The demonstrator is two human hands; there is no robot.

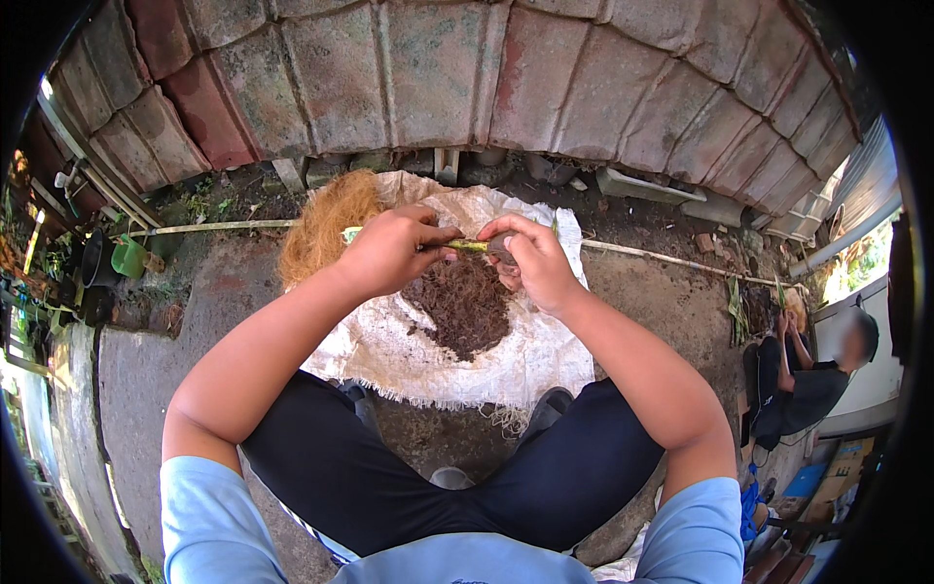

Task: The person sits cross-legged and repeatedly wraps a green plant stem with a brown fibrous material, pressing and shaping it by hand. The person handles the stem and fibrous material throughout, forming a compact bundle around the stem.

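Observation:
My left hand (394, 251) and my right hand (533, 261) are both closed on a thin yellow-green stem (467, 245), held level between them above a white woven sack (360, 350). Something brownish sits in the fingers of my right hand; I cannot make out what. A small pale green object shows just left of my left hand. Dark, crumbly soil-like material (455, 316) lies on the sack below my hands. A heap of orange-brown fibre (316, 234) lies at the sack's upper left, partly behind my left hand.
A co-worker (808, 394) sits at the right, hands raised around leaves. Roof tiles (438, 68) span the top. Long pale poles (671, 261) lie along the ground either side. A green container (128, 258) and dark pots stand at the left. Cardboard (842, 472) is stacked at the lower right.

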